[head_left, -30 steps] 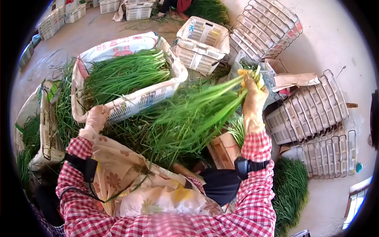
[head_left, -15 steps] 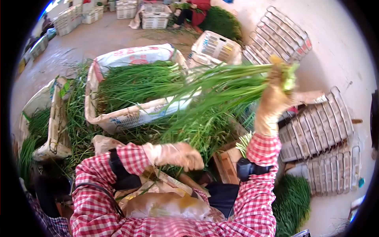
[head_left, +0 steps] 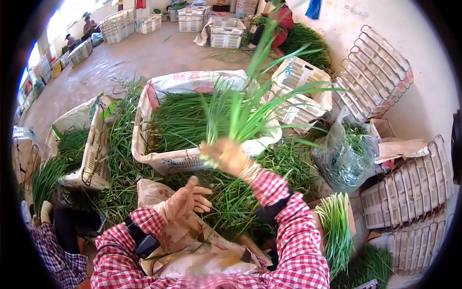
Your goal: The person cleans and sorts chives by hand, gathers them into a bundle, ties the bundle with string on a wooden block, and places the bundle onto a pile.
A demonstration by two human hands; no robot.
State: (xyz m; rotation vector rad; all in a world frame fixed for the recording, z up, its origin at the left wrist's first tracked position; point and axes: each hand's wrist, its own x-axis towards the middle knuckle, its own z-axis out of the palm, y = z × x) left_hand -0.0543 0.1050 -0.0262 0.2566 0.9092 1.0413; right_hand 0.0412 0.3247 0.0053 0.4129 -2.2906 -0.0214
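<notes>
**Bunch of long, narrow green leaves [head_left: 243, 113] in my right hand [head_left: 228, 158]**

My right fingers close round its pale base; the blades fan upward before the sack-lined white plastic crate [head_left: 180, 163]. My left hand [head_left: 185, 200], loosely spread, holds nothing. Too slack a grip could shed outer blades into the tangled green litter [head_left: 291, 171]; the crate's rim could snag them.

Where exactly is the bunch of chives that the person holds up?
In the head view, the bunch of chives is near the centre, in the right hand, above the left hand and overlapping the lined white crate.
</notes>
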